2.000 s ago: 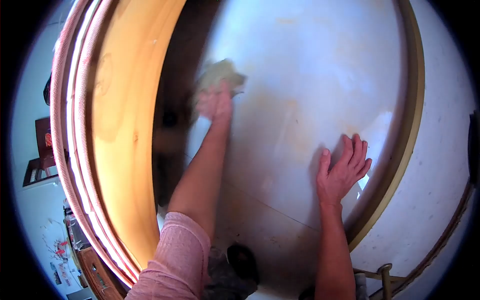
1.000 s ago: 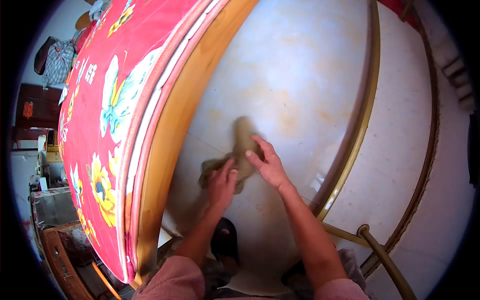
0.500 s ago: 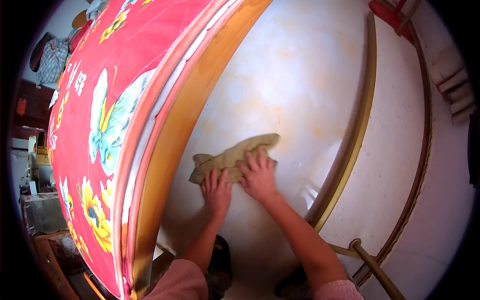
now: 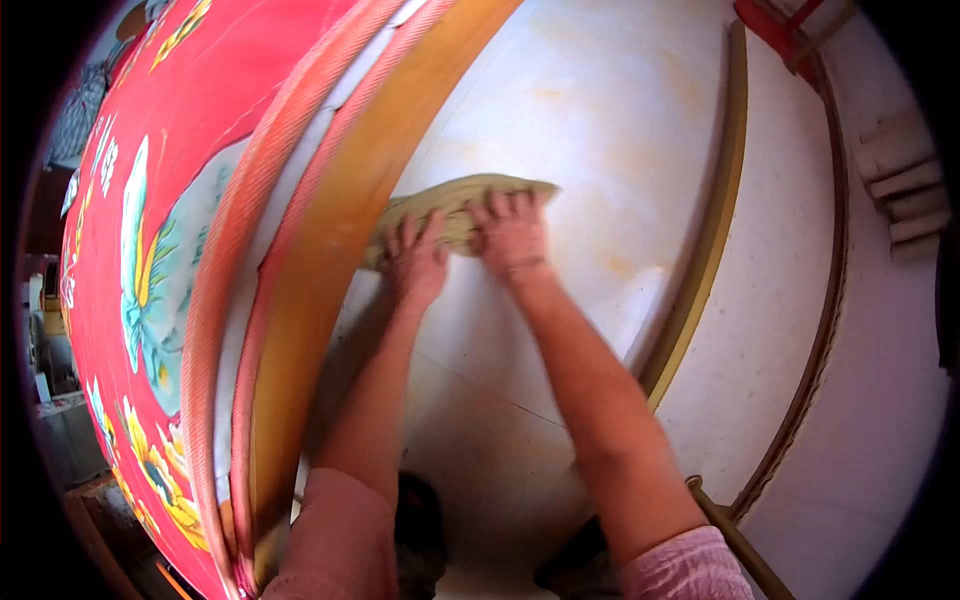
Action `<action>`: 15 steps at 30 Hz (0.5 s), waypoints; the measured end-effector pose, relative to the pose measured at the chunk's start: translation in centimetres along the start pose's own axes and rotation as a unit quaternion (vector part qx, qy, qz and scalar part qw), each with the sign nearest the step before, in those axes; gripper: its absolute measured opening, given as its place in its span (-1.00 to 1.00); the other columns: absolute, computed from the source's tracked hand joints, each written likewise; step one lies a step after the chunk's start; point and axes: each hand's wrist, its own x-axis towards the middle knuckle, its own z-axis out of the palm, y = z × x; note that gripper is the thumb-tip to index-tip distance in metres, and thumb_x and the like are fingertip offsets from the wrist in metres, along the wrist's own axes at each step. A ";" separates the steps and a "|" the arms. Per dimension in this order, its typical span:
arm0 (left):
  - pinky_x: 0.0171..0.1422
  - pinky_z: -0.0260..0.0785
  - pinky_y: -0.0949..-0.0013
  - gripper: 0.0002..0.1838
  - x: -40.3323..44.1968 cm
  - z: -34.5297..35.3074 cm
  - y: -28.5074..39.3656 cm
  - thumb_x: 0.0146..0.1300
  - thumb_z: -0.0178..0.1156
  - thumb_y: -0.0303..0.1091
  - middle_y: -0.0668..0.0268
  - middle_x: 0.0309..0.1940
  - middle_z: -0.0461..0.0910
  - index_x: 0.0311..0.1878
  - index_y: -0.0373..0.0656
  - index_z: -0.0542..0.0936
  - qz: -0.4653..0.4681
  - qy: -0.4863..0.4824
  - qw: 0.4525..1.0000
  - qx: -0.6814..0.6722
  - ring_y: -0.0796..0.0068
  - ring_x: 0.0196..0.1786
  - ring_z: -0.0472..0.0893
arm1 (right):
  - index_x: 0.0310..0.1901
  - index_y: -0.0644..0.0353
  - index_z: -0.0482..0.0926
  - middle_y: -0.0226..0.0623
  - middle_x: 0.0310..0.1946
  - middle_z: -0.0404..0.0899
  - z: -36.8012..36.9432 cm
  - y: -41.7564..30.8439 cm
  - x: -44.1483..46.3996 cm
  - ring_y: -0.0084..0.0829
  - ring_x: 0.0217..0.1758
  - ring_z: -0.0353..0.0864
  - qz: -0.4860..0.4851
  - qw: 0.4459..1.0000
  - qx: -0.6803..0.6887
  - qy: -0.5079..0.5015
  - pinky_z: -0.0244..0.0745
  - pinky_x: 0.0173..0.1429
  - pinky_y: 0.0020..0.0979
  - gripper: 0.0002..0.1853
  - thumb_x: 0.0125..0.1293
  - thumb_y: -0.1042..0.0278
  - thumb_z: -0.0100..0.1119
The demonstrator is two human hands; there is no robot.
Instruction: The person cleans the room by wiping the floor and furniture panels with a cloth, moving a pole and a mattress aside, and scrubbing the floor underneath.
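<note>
A crumpled olive-tan cloth [image 4: 455,198] lies on the pale, glossy floor [image 4: 600,130], its left end close against the wooden bed side. My left hand [image 4: 418,262] presses on the cloth's left part with fingers apart. Beside it, my right hand [image 4: 513,238] rests on the right part, fingers spread over the fabric. Both palms face down, and neither hand is wrapped around the cloth. Part of the cloth is hidden under the hands, which are slightly blurred.
Along the left runs a bed with a wooden rail [image 4: 330,260] and red flowered bedding [image 4: 240,80]. To the right, a long gold-brown bar [image 4: 715,230] borders a white panel [image 4: 775,250]. A metal tube [image 4: 740,540] slants at lower right. Dark shoes show below.
Both hands have pushed the cloth forward along the floor, away from me. My arms reach out further, and the view has shifted so the bed edge sits further left.
</note>
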 end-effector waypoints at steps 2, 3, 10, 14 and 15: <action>0.40 0.09 -0.34 -0.34 -0.7 -0.2 4.1 0.30 0.20 -0.15 0.21 0.50 0.12 0.45 0.40 0.25 0.075 -0.012 0.997 0.005 -0.11 0.51 0.04 | 0.32 -0.32 0.42 -0.32 0.30 0.37 -0.5 4.1 -2.8 -0.15 0.29 0.32 0.047 0.998 0.025 0.044 -0.05 0.50 0.13 -0.50 0.35 -0.05 0.05; 0.39 0.09 -0.31 -0.36 -1.2 0.5 5.5 0.30 0.20 -0.19 0.21 0.48 0.16 0.43 0.38 0.28 0.119 0.006 0.993 0.001 -0.10 0.49 0.08 | 0.30 -0.27 0.43 -0.29 0.22 0.41 -0.5 5.6 -4.8 -0.14 0.27 0.33 0.061 0.994 0.047 0.079 0.02 0.48 0.08 -0.50 0.32 -0.03 0.09; 0.24 0.17 0.07 -0.44 -10.9 0.9 6.4 0.05 0.31 -0.38 0.31 0.17 0.44 0.21 0.12 0.55 0.305 0.006 0.950 -0.064 0.15 0.23 0.33 | 0.20 -0.13 0.50 -0.13 0.06 0.47 -0.3 2.4 -19.2 -0.08 0.11 0.42 0.237 0.960 0.114 0.094 0.15 0.26 0.11 -0.52 0.22 0.08 0.15; 0.20 0.18 0.11 -0.43 -18.1 0.6 0.3 -0.02 0.32 -0.41 0.32 0.07 0.47 0.16 0.03 0.54 0.322 -0.036 0.945 -0.046 0.17 0.18 0.35 | 0.19 -0.04 0.50 -0.06 0.04 0.45 -0.4 -5.4 -25.8 -0.07 0.12 0.39 0.250 0.951 0.172 0.060 0.10 0.26 0.15 -0.51 0.19 0.12 0.18; 0.21 0.18 0.10 -0.44 -19.8 1.1 -2.0 -0.02 0.32 -0.40 0.30 0.06 0.47 0.16 0.03 0.54 0.342 -0.022 0.939 -0.038 0.16 0.16 0.36 | 0.20 -0.02 0.49 -0.06 0.01 0.45 0.1 -7.4 -27.5 -0.05 0.11 0.40 0.225 0.959 0.163 0.054 0.16 0.22 0.11 -0.49 0.18 0.13 0.19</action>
